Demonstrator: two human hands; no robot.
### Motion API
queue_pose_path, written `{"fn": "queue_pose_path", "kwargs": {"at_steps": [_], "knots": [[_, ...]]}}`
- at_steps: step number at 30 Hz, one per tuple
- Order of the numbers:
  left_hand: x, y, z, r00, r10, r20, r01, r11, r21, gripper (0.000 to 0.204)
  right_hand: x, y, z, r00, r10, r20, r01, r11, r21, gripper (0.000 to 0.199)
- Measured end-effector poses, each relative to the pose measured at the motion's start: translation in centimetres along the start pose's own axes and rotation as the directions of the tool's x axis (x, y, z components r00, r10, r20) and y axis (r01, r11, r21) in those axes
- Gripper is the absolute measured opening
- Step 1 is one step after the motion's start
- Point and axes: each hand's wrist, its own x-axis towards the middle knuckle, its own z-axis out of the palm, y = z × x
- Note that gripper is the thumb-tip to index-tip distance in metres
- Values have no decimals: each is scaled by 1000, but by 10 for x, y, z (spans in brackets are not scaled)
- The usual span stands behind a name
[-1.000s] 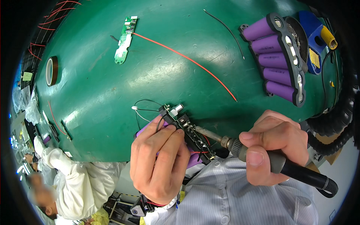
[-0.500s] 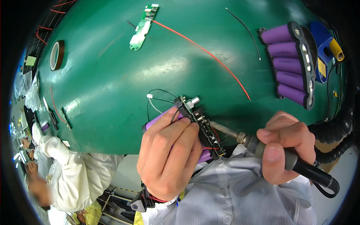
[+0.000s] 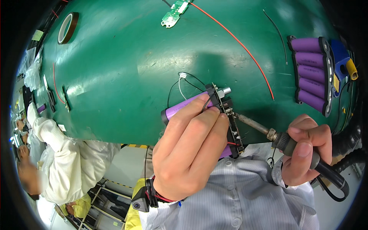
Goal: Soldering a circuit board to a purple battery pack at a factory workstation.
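My left hand (image 3: 193, 147) is closed around a purple battery pack (image 3: 184, 108) near the table's front edge. A narrow circuit board (image 3: 233, 126) in a black holder runs along the pack's right end. Thin black and white leads end in a small white connector (image 3: 183, 75) beyond the pack. My right hand (image 3: 308, 149) grips a soldering iron (image 3: 283, 142) by its dark handle. Its metal tip meets the board's edge or sits very close to it; exact contact cannot be made out. The underside of the pack is hidden by my left hand.
A second purple battery pack (image 3: 310, 73) stands at the right beside a blue and yellow iron stand (image 3: 341, 63). A green circuit board (image 3: 174, 15) with a red wire (image 3: 245, 50) lies at the back. Tape roll (image 3: 68, 27) sits far left; a co-worker's white sleeve (image 3: 57, 138) is at left.
The view has shifted, so the table things appear moved. The iron's tip has gone a little farther up along the board. Both hands keep their holds.
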Motion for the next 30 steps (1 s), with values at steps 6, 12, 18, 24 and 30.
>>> {"fn": "queue_pose_path", "kwargs": {"at_steps": [6, 12, 18, 24, 30], "knots": [[1, 3, -1, 1000, -18, 13, 18, 1000, 4, 30, 1, 1, 0, 1000, -3, 8, 3, 1000, 16, 13], [0, -2, 2, 997, 81, -20, -80, 995, 54, 29, 4, 2, 2, 999, -34, -6, 34, 999, 12, 11], [3, 5, -3, 1000, -2, 23, 1, 999, 48, 32, 2, 3, 2, 999, -41, -20, 41, 999, 0, 12], [1, -1, 5, 993, 110, -30, -107, 990, 88, 33, 0, -5, 2, 1000, 7, -5, -7, 998, -56, 21], [4, 6, -4, 998, 30, 49, -34, 995, 89, 31, 3, 1, 1, 1000, 6, -1, -6, 998, -61, 21]]}}
